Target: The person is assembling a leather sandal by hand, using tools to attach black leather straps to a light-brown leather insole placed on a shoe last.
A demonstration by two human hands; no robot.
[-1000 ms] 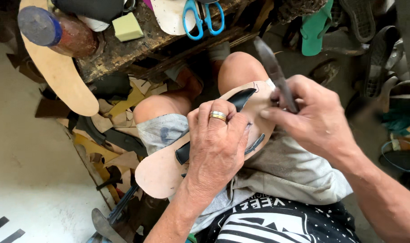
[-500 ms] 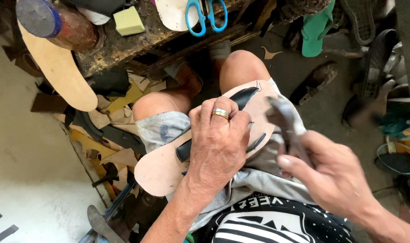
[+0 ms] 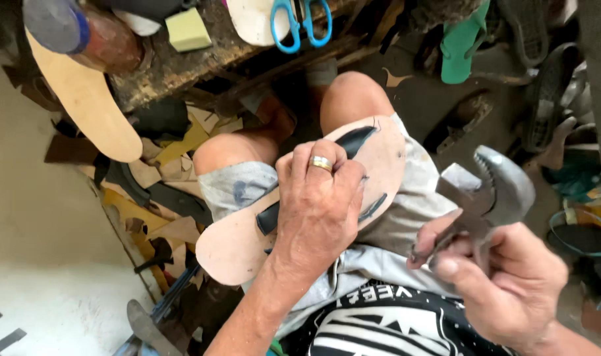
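A tan leather sandal sole (image 3: 238,244) with dark straps (image 3: 353,142) lies across my lap. My left hand (image 3: 317,207), a gold ring on one finger, presses flat on its middle and holds it down. My right hand (image 3: 505,283) is off to the right of the sole, apart from it, closed around the handles of grey metal pincers (image 3: 495,191). The pincer jaws point up and away from the sole.
A worn wooden bench (image 3: 201,56) at the top carries blue-handled scissors (image 3: 300,23), a yellow-green sponge (image 3: 187,29), a capped jar (image 3: 76,33) and a spare tan sole (image 3: 83,105). Leather scraps (image 3: 162,198) litter the floor at left. Green sandals (image 3: 465,39) and shoes lie at right.
My right hand has drawn the pincers away from the sole, down and to the right, and turned them so the jaws point up. My left hand has stayed on the sole.
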